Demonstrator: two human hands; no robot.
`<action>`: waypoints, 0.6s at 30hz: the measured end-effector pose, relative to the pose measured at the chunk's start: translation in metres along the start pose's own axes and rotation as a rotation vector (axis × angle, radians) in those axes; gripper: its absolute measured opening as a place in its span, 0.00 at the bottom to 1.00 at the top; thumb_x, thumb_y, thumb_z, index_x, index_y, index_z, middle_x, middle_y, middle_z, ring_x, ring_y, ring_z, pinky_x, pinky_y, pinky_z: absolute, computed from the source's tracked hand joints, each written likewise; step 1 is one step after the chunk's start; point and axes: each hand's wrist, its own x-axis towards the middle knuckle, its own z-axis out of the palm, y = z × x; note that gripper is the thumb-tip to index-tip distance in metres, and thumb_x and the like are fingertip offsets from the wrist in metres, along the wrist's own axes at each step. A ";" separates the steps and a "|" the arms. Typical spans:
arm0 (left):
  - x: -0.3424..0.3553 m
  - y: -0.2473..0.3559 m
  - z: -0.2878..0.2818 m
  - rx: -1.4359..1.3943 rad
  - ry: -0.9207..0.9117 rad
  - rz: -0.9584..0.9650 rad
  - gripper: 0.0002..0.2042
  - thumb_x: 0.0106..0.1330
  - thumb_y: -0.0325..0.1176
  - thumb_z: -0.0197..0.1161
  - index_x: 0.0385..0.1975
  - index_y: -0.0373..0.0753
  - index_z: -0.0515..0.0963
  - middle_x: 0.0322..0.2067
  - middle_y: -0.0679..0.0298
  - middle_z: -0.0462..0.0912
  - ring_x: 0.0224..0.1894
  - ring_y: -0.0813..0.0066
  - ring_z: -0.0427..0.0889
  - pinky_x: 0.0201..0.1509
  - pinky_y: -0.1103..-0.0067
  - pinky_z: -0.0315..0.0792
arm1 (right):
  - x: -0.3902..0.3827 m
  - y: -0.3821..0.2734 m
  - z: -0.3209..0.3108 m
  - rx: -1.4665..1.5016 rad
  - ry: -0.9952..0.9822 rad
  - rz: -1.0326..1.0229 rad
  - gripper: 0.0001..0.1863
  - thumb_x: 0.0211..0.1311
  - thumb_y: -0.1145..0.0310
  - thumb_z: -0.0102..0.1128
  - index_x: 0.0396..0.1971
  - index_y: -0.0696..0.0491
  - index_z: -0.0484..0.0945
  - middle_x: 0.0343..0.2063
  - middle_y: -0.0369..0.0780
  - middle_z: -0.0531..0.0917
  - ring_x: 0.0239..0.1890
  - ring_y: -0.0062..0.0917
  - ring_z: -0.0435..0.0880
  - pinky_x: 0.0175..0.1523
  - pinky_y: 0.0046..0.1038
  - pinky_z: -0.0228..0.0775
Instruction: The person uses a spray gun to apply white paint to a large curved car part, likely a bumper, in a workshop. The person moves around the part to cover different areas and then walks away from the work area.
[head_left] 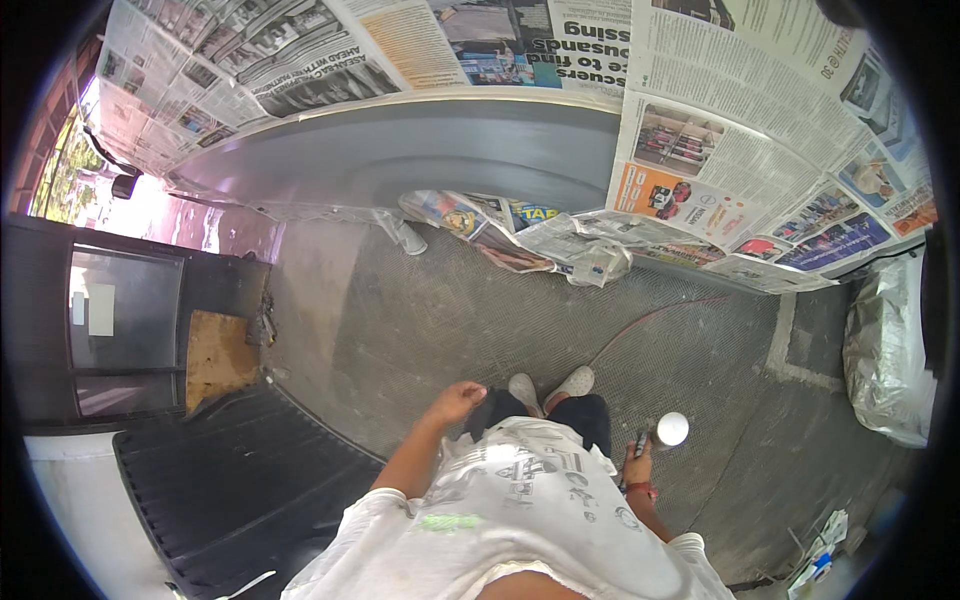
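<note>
The right hand is curled round a dark tool; a white cup sits just beside the tool, between 1 and 2 o'clock from that hand. The left hand hangs loose, fingers a bit bent, with the tool well away at 4 o'clock. Shoes show between. Farther out, a grey panel is at 11 o'clock, newspaper at 1.

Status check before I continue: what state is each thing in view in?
Left bare hand: loosely curled, nothing visible in it.
Right bare hand: closed, gripping.
Gray handheld tool with round white cup: held in the right hand.
Smooth gray curved panel: uncovered in the middle.
Printed newspaper sheets: spread above the panel, crumpled below.
Thin red hose: lying in a curve.
</note>
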 end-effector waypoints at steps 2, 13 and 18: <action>0.009 -0.008 0.024 -0.039 0.117 0.078 0.19 0.73 0.49 0.62 0.55 0.45 0.83 0.54 0.59 0.86 0.58 0.60 0.83 0.62 0.66 0.74 | 0.012 -0.057 -0.049 0.007 -0.154 0.157 0.31 0.72 0.59 0.60 0.70 0.57 0.67 0.46 0.59 0.85 0.51 0.55 0.85 0.55 0.45 0.76; 0.050 -0.079 0.177 -0.070 0.313 -0.164 0.21 0.71 0.51 0.62 0.56 0.45 0.83 0.57 0.59 0.84 0.62 0.57 0.81 0.66 0.64 0.73 | 0.159 -0.081 -0.162 -0.109 -0.281 -0.285 0.40 0.69 0.69 0.60 0.78 0.47 0.54 0.48 0.60 0.85 0.51 0.55 0.85 0.56 0.43 0.76; 0.040 -0.009 0.285 -0.589 0.529 -0.296 0.20 0.71 0.52 0.61 0.56 0.48 0.84 0.58 0.56 0.83 0.64 0.58 0.79 0.67 0.63 0.72 | 0.274 0.000 -0.189 -0.207 -0.258 -0.868 0.40 0.72 0.64 0.58 0.79 0.45 0.51 0.48 0.61 0.84 0.53 0.56 0.84 0.56 0.43 0.75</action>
